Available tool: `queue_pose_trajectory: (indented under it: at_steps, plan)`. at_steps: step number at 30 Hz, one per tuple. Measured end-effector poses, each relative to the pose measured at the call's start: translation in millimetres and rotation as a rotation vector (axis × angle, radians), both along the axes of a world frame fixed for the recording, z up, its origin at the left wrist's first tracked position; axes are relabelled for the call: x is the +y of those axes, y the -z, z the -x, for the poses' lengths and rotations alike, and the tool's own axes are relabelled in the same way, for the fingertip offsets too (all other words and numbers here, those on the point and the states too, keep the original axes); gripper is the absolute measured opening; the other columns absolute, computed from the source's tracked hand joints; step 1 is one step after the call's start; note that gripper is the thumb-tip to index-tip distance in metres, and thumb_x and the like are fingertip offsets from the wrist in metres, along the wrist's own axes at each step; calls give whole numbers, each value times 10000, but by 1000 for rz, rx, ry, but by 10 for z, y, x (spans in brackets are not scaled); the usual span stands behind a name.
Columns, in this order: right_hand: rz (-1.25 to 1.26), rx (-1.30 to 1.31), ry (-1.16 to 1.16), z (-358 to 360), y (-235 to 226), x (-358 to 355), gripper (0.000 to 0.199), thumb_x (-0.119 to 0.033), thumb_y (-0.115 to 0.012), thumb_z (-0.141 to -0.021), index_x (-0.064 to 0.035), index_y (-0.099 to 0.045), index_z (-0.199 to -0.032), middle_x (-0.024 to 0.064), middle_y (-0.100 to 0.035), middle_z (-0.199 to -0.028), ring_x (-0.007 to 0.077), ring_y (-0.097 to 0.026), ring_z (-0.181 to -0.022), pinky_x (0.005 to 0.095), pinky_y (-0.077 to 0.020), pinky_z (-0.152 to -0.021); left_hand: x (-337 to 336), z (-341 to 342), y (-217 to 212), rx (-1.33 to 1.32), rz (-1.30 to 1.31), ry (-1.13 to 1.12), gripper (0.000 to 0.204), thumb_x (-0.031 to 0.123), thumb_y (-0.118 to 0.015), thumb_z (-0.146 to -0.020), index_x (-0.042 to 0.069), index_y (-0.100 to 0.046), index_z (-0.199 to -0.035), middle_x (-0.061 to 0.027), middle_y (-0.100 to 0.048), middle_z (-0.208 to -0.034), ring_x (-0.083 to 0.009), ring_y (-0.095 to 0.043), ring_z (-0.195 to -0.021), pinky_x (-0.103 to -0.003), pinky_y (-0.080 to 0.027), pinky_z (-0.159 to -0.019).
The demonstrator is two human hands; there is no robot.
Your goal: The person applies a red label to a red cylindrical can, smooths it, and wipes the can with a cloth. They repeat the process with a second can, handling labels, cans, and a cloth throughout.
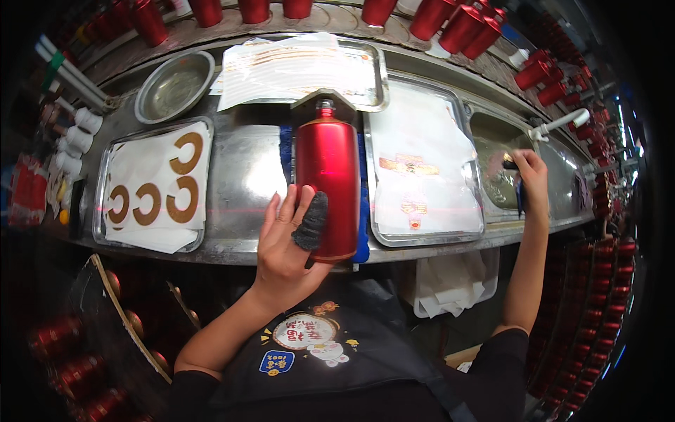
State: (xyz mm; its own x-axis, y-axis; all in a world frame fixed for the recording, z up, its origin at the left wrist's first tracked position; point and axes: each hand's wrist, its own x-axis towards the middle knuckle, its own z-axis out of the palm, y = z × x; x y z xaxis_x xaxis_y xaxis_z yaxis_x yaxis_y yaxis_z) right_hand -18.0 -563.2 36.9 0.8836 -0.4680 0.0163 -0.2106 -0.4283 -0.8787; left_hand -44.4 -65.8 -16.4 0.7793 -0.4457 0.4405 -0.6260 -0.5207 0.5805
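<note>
A glossy red metal bottle (326, 183) lies in front of me with its narrow neck pointing away, blue padding (363, 232) showing along its sides. Against its lower left side rests my left hand (285, 239), fingers stretched out and one of them wrapped in a dark cover. My right hand (532, 172) is at the front right of the metal sink (496, 137), its fingers closed round a small dark object (510, 165). What kind of object that is cannot be made out. Beside the bottle, a right tray (429, 240) bears white sheets with gold-and-red decals (409, 165).
A left tray (98, 211) holds gold C-shaped decals (146, 203) on white paper. Behind are a metal bowl (174, 88) and a tray of stacked printed sheets (288, 67). A white tap (562, 125) juts over the sink. Red bottles (464, 28) line the back ledge; a paper-filled bin (450, 285) sits below.
</note>
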Motion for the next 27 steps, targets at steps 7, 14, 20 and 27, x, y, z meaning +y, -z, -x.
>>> queue_pose_trajectory:
  at_steps: [7, 14, 20, 27]
  plan:
    - [-454, -53, -176, -398, -533, 1428, 193, -190, -670, -984, 3, -668, -982, 37, -651, -686, 49, -491, -441, 187, -326, -401, 67, -206, -383, 369, 688, -51, 660, 327, -754, -943, -73, -517, -1411, -235, -667, -1289, -258, -680, -1158, -368, -511, -997]
    - [-839, -114, -616, -869, -1003, 2336, 205, -220, -637, -1000, -22, -618, -953, 13, -501, -527, 84, -427, -424, 231, -286, -444, -319, -1031, -742, 935, 900, -68, 583, 505, -526, -1048, -40, -435, -1231, -202, -680, -1089, -243, -722, -924, -346, -626, -774]
    - [-1010, -138, -473, -526, -747, 2575, 211, -206, -595, -1025, 4, -610, -1004, 43, -549, -610, 98, -440, -439, 240, -312, -450, -359, -1027, -755, 1078, 1157, -55, 373, 208, -675, -986, -28, -426, -1132, -187, -679, -1014, -239, -719, -909, -371, -629, -741]
    - [-1020, 19, -270, 72, -71, 2586, 181, -189, -596, -1039, -11, -609, -1006, 33, -541, -571, 104, -427, -384, 239, -346, -411, -63, -747, -461, 903, 950, -114, 290, 66, -697, -943, -25, -443, -1050, -150, -693, -833, -170, -714, -711, -266, -580, -537]
